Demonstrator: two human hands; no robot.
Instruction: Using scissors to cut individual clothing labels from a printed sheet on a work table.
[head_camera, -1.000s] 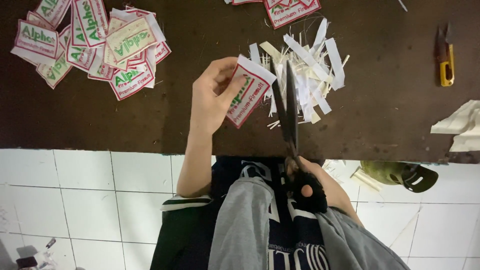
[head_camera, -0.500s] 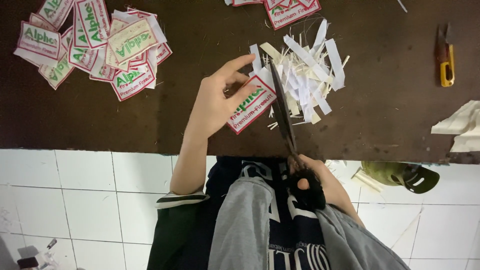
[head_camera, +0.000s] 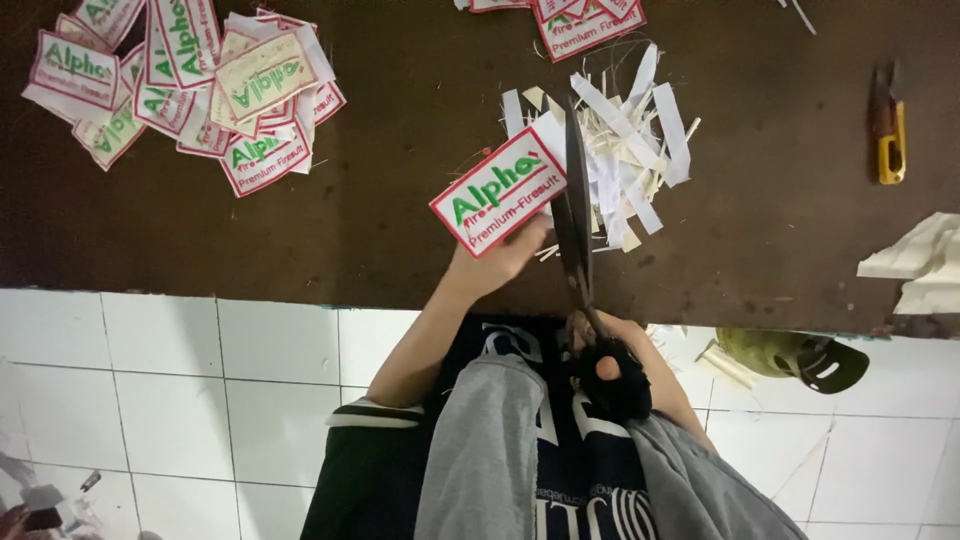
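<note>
- We count one white patch with a red border and green lettering, pinched in our left hand, sticking up and left from the fingers.
- One pair of black scissors sits in our right hand, clamped round the handles; blades nearly closed along the patch's right edge.
- One heap of white strips lies just beyond the blades.
- Far left of the left hand, a pile of roughly ten patches.
- Well right, one yellow cutter.

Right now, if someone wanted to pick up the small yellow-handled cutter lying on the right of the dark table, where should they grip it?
Probably the yellow-handled cutter is best pinched across its yellow handle end, the end nearer the person, coming from above. It lies flat and lengthwise on the dark table, nothing touching it, its darker tip pointing away.
</note>
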